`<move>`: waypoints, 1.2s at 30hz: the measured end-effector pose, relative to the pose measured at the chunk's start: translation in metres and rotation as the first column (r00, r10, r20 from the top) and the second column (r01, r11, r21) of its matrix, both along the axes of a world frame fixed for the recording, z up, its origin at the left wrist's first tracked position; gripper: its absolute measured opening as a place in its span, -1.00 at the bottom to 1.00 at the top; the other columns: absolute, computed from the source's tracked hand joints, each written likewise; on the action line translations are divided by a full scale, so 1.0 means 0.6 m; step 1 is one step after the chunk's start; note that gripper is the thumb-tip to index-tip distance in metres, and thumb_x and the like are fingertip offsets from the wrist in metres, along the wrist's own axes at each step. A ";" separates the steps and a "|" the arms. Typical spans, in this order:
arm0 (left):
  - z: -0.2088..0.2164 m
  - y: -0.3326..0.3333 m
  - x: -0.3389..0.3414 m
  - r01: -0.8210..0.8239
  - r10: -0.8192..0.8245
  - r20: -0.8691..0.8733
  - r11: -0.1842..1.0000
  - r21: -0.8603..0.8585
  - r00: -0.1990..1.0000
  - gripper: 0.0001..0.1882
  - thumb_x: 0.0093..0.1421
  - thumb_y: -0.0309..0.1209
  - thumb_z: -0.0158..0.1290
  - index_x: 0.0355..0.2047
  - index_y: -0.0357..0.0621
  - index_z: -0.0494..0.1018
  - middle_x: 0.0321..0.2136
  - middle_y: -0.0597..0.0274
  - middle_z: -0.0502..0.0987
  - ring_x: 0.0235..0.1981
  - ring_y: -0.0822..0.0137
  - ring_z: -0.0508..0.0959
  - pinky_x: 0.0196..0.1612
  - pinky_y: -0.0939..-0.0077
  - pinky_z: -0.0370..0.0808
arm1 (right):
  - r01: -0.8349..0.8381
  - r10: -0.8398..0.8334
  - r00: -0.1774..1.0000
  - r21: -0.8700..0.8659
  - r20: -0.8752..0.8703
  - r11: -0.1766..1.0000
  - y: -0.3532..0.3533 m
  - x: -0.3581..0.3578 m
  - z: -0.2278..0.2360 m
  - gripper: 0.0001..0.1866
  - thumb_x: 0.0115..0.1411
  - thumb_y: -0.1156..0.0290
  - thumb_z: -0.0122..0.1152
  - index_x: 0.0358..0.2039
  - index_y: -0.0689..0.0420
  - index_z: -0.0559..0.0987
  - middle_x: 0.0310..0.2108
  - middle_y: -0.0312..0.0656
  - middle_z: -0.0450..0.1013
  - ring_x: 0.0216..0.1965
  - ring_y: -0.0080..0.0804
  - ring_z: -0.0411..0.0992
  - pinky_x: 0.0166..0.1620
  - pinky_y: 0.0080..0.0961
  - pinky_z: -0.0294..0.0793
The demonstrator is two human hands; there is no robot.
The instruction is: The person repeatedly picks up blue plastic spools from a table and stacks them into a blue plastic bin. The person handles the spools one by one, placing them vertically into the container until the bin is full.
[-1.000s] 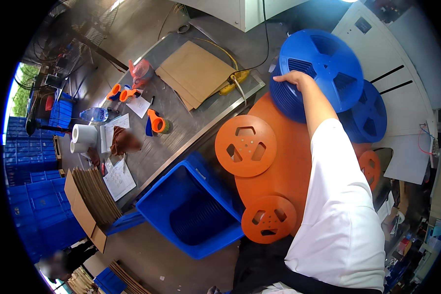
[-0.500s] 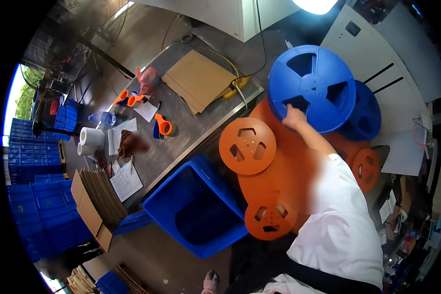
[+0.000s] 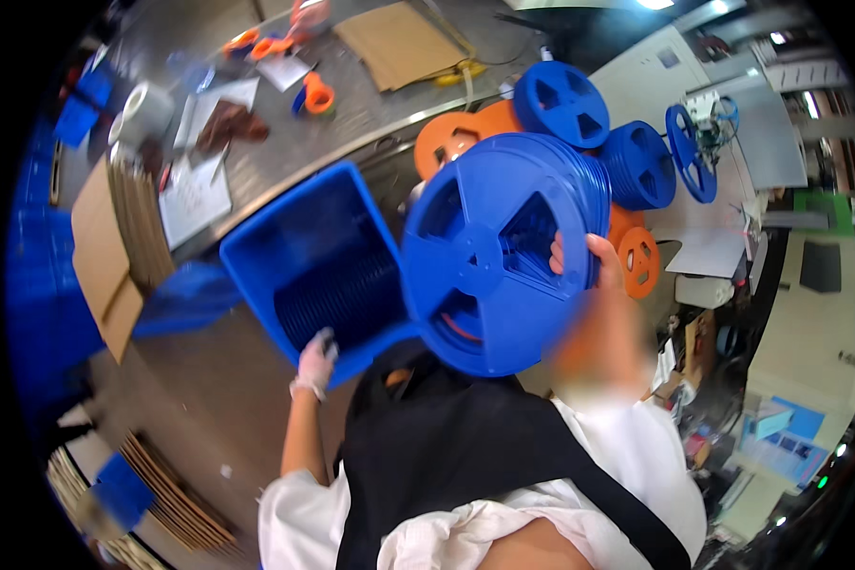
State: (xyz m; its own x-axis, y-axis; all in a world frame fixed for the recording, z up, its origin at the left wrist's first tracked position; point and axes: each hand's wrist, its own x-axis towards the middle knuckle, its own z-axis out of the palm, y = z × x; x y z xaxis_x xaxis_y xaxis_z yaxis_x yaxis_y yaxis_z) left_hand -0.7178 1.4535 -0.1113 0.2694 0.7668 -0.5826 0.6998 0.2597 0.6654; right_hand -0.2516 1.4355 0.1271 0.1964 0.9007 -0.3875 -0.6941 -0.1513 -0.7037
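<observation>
A thick stack of blue plastic reels [image 3: 446,328] with cut-out windows is held up in front of my body. My right hand [image 3: 603,261] grips its right rim, with fingertips showing through a window. To the left stands a blue bin [image 3: 256,275] with a row of dark ribbed discs [image 3: 337,299] lying inside. My left hand [image 3: 313,366], in a pale glove with dark fingertips, is closed at the near rim of this bin. The raised reels overlap the bin's right side from my viewpoint.
More blue reels [image 3: 560,103] and another blue stack [image 3: 636,166] stand behind, among orange reels [image 3: 639,261]. A metal table [image 3: 294,157] carries cardboard sheets [image 3: 399,43], papers, paper rolls and orange tape dispensers [image 3: 318,93]. Folded cardboard [image 3: 104,256] leans at left.
My right hand has lifted a blue reel stack off the pile and brought it nearer. The left hand has risen from the lower edge to the bin's rim. The view has shifted.
</observation>
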 end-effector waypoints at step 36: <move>0.277 -0.024 0.062 0.560 -0.845 0.034 0.384 0.734 0.534 -0.48 -0.03 -0.60 0.11 0.01 -0.15 0.39 -0.09 0.01 0.50 -0.06 -0.03 0.54 -0.12 0.31 0.57 | 0.231 -0.211 0.962 0.100 -0.174 0.968 -0.177 -0.211 -0.034 -0.46 0.24 0.02 0.09 0.01 0.21 0.36 -0.39 -0.30 0.31 -0.38 -0.45 0.28 -0.24 -0.45 0.34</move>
State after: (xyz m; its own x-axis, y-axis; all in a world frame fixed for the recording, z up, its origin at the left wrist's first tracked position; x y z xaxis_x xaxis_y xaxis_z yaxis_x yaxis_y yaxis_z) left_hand -0.6803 1.4394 0.0547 0.9424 0.2837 0.1773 0.0974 -0.7397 0.6658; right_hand -0.3783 1.3292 0.1068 0.3397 0.8831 -0.3237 -0.8060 0.0959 -0.5842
